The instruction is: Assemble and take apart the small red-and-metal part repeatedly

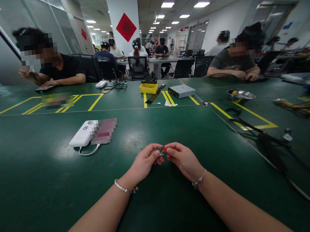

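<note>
Only clear marking you've got: "15" in black on the white block [82, 136], ahead & L of your hands; the red diamond sign [126, 27] on the pillar has a character on it, too faint to read for sure, & the print on a co-worker's navy shirt [105, 58] is too small. Your thing's up b/w your fingertips, just above the worktop [53, 190], approx mid-view: a small orange piece [165, 149] in your R hand [185, 159] & a tiny shiny silver bit [161, 153] in your L hand [145, 163]. Fingers on both hands are closed in a pinch, L on the silver, R on the orange; they hide most of each, so can't tell the full shape or if the 2 pcs touch. Bracelet on each wrist. White cable [90, 153] loops by the block, next to a pixelated flat item [104, 131]. Further fwd: yellow bin [149, 88] w/ dark stuff in it, grey box [181, 90] to its R, yellow tape lines, then a metal bowl [242, 95] far R. Black cable [267, 143] runs down your R side, well apart from your forearm. Co-workers sit across, L & R.
</note>
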`<act>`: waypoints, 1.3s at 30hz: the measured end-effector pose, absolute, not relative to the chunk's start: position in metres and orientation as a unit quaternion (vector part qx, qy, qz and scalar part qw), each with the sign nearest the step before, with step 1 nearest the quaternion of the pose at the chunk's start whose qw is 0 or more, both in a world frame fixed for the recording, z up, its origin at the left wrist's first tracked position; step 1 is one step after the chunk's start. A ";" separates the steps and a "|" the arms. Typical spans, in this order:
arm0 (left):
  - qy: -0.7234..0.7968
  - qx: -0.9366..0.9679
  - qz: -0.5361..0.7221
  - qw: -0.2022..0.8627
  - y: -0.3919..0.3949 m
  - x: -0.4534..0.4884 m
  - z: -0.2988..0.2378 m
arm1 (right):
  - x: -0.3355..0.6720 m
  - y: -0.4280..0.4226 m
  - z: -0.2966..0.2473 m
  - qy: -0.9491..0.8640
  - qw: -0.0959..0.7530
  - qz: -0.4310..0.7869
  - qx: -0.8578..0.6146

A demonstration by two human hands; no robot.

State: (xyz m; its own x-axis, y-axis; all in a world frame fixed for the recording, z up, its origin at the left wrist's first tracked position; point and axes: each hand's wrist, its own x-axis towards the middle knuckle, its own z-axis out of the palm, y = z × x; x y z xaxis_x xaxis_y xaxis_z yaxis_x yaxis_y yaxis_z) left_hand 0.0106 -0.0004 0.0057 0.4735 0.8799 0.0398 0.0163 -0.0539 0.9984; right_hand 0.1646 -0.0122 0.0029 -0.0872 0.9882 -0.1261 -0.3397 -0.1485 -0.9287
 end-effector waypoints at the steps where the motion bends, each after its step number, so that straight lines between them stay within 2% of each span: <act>1: 0.353 0.621 0.367 0.596 -0.001 0.011 0.007 | 0.164 -0.013 0.002 -0.388 0.528 0.629 -0.419; 19: 0.384 0.538 0.429 0.615 0.001 0.018 -0.001 | 0.157 -0.019 0.003 -0.515 0.501 0.504 -0.479; 27: 0.441 0.525 0.439 0.580 0.000 0.019 0.005 | 0.155 -0.020 0.004 -0.585 0.496 0.427 -0.479; 33: 0.429 0.503 0.445 0.604 0.001 0.019 0.002 | 0.153 -0.021 0.002 -0.605 0.471 0.422 -0.483; 39: 0.414 0.526 0.423 0.611 0.000 0.020 -0.005 | 0.153 -0.022 0.003 -0.646 0.465 0.316 -0.516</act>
